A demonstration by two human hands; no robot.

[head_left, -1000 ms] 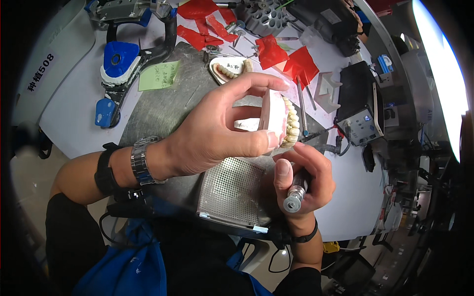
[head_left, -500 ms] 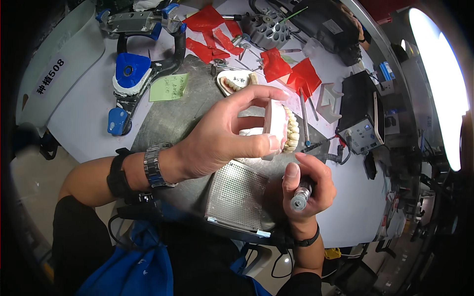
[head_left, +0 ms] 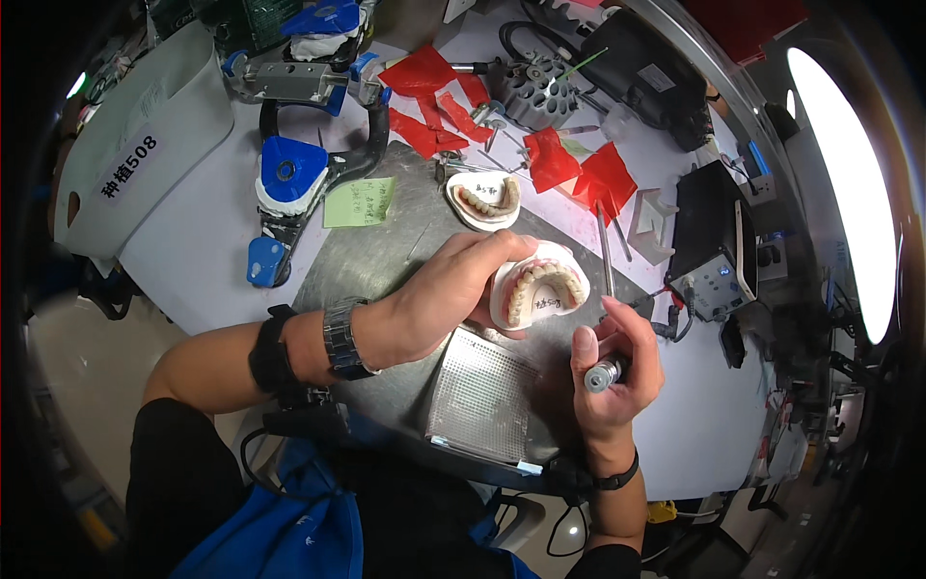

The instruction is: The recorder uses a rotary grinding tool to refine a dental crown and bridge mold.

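My left hand (head_left: 434,289) grips a dental plaster model (head_left: 546,292) by its edge, thumb on the far side. The arch of teeth faces up toward me, with pink gum along its outer rim and handwriting in the middle. To its right, my right hand (head_left: 622,372) is curled round a handpiece (head_left: 606,373), a metal cylinder whose round end points at me; its other end is hidden by the fingers. The two hands are apart. Beyond the left hand, a second dental plaster model (head_left: 484,201) lies teeth up on the grey metal plate (head_left: 386,261).
A perforated metal grille (head_left: 482,396) lies at the near edge. At the left stand a blue-and-black articulator (head_left: 328,164), a green note (head_left: 359,203) and a white bin (head_left: 145,145). Red wax sheets (head_left: 608,181), a bur holder (head_left: 538,95) and a black control box (head_left: 714,236) sit farther back.
My left hand has turned the model from its side so that its teeth face me, and lowered it slightly. The second model now shows fully. My right hand keeps the handpiece.
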